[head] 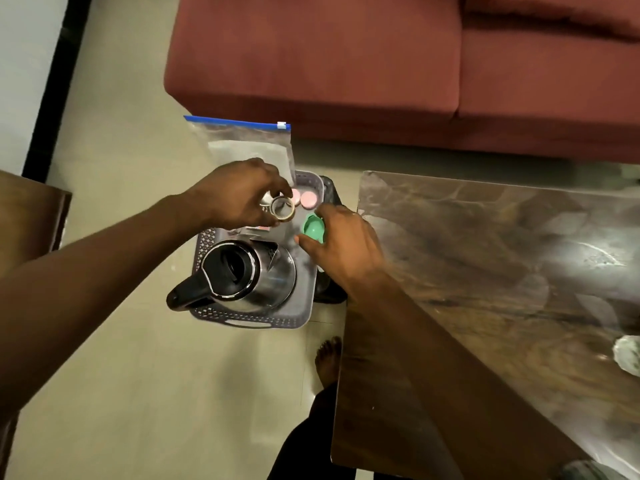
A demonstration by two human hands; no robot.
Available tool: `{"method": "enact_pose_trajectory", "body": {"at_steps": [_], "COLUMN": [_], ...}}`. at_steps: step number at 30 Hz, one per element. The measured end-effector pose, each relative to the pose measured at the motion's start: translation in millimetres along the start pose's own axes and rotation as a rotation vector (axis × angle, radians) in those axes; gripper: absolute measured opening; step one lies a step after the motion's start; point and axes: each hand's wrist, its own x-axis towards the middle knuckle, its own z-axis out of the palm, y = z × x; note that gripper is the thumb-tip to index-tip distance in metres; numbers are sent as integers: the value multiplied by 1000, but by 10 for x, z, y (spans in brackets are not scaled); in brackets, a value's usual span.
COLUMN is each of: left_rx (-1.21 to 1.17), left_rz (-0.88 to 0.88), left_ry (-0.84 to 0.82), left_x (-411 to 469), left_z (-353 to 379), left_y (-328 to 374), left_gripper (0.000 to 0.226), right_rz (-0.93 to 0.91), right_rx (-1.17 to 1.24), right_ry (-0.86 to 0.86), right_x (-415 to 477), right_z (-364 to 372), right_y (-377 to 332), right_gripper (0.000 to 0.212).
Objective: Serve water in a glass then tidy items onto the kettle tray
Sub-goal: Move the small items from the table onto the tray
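Note:
A grey perforated tray point(256, 320) stands on a dark stool beside the table. A steel kettle point(249, 271) with a black lid and handle sits in the tray's near half. My left hand point(235, 192) hovers over the tray's far half and grips a small roll of tape point(282, 208). My right hand point(343, 247) reaches in from the right and holds a green round object point(313, 228) just above the tray floor. Two pink round pieces point(304, 198) lie at the tray's far end. A clear zip bag point(249, 143) with a blue seal stands up behind my left hand.
A glossy dark wooden table point(485, 289) fills the right side, its corner next to the tray. A red sofa point(381, 64) runs along the back. A bare foot point(327, 360) rests on the tiled floor below the tray. Wooden furniture point(24, 216) stands at the left edge.

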Motion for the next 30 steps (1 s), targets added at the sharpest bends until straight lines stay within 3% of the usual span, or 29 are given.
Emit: {"method": "enact_pose_trajectory", "body": {"at_steps": [9, 14, 19, 30], "left_rx": [118, 322, 396, 457], "left_rz": [235, 342, 372, 322], "left_ry": [-98, 19, 55, 12], "left_x": [240, 367, 471, 584], "left_z": [492, 645, 786, 989], "left_y": [-506, -651, -721, -746], "left_gripper": [52, 53, 52, 54], "right_rz": [-27, -160, -233, -147], "right_rx": [-206, -522, -700, -739], "right_ry": [33, 52, 10, -13], "right_x": [437, 598, 762, 945], "right_z": [498, 666, 723, 912], "right_y": [2, 75, 130, 144], "right_gripper": [57, 58, 53, 41]}}
